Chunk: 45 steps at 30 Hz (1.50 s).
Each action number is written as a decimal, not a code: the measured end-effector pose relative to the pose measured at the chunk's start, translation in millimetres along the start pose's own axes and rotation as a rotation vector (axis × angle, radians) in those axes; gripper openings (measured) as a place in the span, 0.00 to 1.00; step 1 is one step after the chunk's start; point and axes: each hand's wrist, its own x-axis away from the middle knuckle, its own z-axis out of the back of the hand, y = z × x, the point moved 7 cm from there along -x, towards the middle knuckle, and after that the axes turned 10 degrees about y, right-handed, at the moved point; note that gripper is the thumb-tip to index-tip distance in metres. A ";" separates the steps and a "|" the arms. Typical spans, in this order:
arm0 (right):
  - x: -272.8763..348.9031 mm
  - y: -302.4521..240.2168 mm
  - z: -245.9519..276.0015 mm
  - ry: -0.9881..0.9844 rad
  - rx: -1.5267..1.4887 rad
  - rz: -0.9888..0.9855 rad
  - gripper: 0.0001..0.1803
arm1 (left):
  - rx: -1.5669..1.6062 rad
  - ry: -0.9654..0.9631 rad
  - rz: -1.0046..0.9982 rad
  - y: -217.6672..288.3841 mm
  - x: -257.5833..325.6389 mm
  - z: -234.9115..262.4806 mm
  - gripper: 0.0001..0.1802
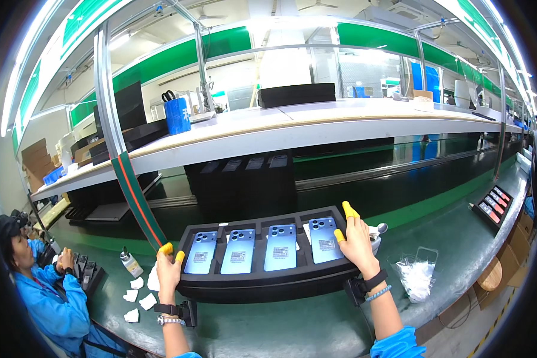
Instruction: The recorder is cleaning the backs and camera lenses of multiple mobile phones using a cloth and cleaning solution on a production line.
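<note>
A black foam tray [268, 287] lies before me on the green bench, with several blue smartphones [280, 250] in its compartments. The phones rest backs up, cameras at the far end, each with a small label. My left hand [169, 271] grips the tray's left end, and my right hand [359, 243] holds the right end with thumb and fingers around the corner. Yellow finger cots cover some fingertips of both hands. The undersides of the hands' grip are hidden.
Crumpled white papers [147, 301] and a small bottle [131, 263] lie left of the tray; clear plastic bags [416, 277] lie right. Behind stand stacked black trays [244, 190] under a shelf [340, 122], and a metal post [110, 101]. A co-worker [48, 304] sits at the left.
</note>
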 end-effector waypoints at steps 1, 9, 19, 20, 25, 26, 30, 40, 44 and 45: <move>-1.3 -10.4 6.7 0.061 -0.094 0.071 0.27 | -0.030 0.026 -0.056 26.7 3.6 8.5 0.23; 20.0 -124.9 52.7 -0.101 -0.823 0.273 0.05 | 1.197 -0.594 0.090 162.7 98.4 -10.0 0.36; 62.6 -178.8 89.2 -0.052 -0.698 0.533 0.16 | 1.323 -1.024 0.350 218.4 193.2 -11.0 0.54; 64.5 -179.6 89.6 -0.033 -0.735 0.544 0.15 | 1.326 -1.023 0.352 216.2 195.2 -9.1 0.54; 73.6 -183.4 81.7 -0.083 -0.686 0.640 0.09 | 1.216 -1.023 0.276 210.1 201.8 -2.2 0.50; 77.1 -184.5 78.9 -0.054 -0.656 0.667 0.08 | 1.175 -1.015 0.261 207.7 201.7 -3.0 0.49; 83.1 -188.0 79.7 0.009 -0.545 0.810 0.05 | 1.011 -0.985 0.200 196.3 199.3 -7.6 0.45; 96.6 -192.4 103.1 0.119 -0.667 0.901 0.05 | 0.813 -0.891 0.041 206.3 188.3 -6.1 0.51; 93.1 -192.2 118.1 0.131 -0.834 0.833 0.06 | 1.171 -0.760 0.040 227.3 188.3 7.4 0.51; 90.3 -192.3 123.7 0.131 -0.833 0.832 0.06 | 1.276 -0.695 -0.004 229.3 185.8 12.4 0.52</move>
